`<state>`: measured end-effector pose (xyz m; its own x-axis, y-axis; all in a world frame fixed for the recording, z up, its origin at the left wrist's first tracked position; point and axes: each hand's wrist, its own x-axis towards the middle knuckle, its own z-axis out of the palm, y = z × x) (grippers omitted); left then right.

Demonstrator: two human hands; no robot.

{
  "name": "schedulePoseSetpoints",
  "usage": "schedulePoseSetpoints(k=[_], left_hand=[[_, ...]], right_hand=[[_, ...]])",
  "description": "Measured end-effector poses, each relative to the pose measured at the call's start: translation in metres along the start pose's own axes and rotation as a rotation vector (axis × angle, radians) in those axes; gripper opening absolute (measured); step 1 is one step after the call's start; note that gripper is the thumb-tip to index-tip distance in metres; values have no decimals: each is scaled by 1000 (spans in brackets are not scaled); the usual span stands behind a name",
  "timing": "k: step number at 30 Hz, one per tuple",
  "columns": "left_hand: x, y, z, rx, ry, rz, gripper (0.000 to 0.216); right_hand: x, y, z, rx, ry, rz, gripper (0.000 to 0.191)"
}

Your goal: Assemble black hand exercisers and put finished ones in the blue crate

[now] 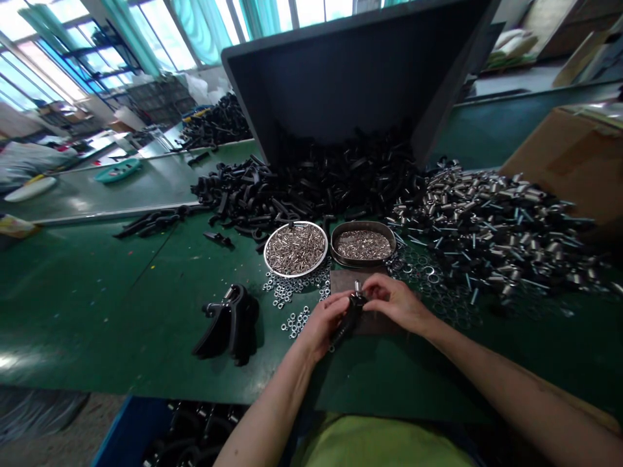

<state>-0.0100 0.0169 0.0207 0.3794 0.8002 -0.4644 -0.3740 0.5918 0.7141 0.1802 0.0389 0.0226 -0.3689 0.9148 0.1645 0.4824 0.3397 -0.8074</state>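
Observation:
My left hand is wrapped round a black plastic clamp part, tilted over the front of a flat dark plate. A short silvery metal piece sticks up from the part's far end. Thumb and forefinger of my right hand close on that same end from the right; anything small between them is hidden. To the left, an assembled black clamp with a metal pin stands on the green table. Loose nuts lie just left of my left hand.
Beyond my hands stand a white-rimmed bowl of small metal pins and an oval tin of tiny metal pieces. Black parts spill from a tipped grey bin. Metal-ended parts, rings and a cardboard box are right.

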Motion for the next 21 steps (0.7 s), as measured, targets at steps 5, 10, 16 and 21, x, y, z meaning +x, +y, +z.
schedulePoseSetpoints(k=[5, 10, 16, 21], left_hand=[[7, 10, 0, 690, 19, 278, 61], [7, -2, 0, 1384, 28, 588, 62], [3, -18, 1, 1586, 148, 622, 62], [6, -17, 3, 1613, 234, 568, 57]], right_hand=[[8, 13, -6, -659, -145, -386, 18], [8, 22, -4, -822, -187, -502, 18], [-49, 16, -30, -872, -59, -200, 20], [-128, 36, -51, -990, 2, 134, 28]])
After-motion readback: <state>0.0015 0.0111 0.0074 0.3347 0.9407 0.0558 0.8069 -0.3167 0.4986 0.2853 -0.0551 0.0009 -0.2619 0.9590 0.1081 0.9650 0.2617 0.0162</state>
